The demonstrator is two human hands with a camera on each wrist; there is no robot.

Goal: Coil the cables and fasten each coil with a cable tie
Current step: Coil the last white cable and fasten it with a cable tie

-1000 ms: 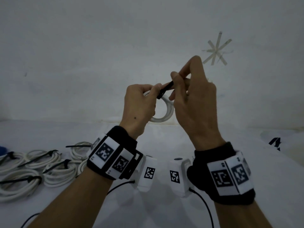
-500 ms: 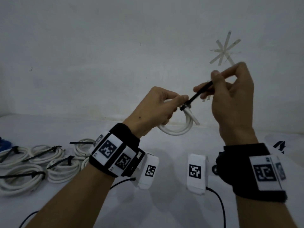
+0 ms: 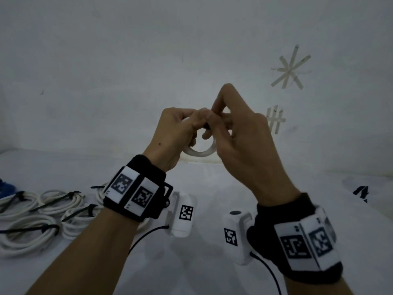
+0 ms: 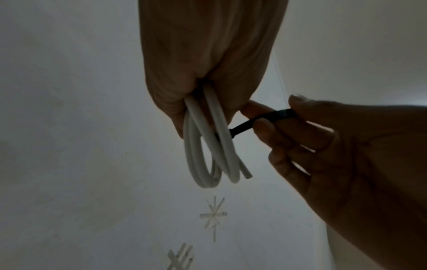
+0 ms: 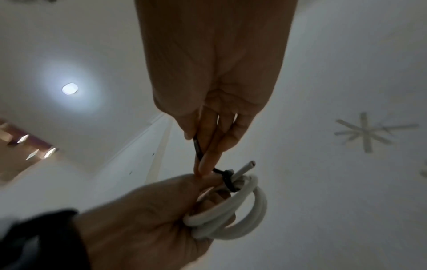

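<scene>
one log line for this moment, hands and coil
left hand: grips white cable coil | right hand: pinches black cable tie tail | tie looped round coil | tied coils on table

The cable point(image 5: 242, 215) looks like smooth white plastic with a slight sheen. The tie point(image 5: 227, 180) around it is matt black plastic, thin and flat. Both wristbands point(image 3: 148, 173) look like soft black cloth, with hard white plastic blocks on them. The wall point(image 3: 127, 60) is matt white paint, a bit scuffed.
</scene>
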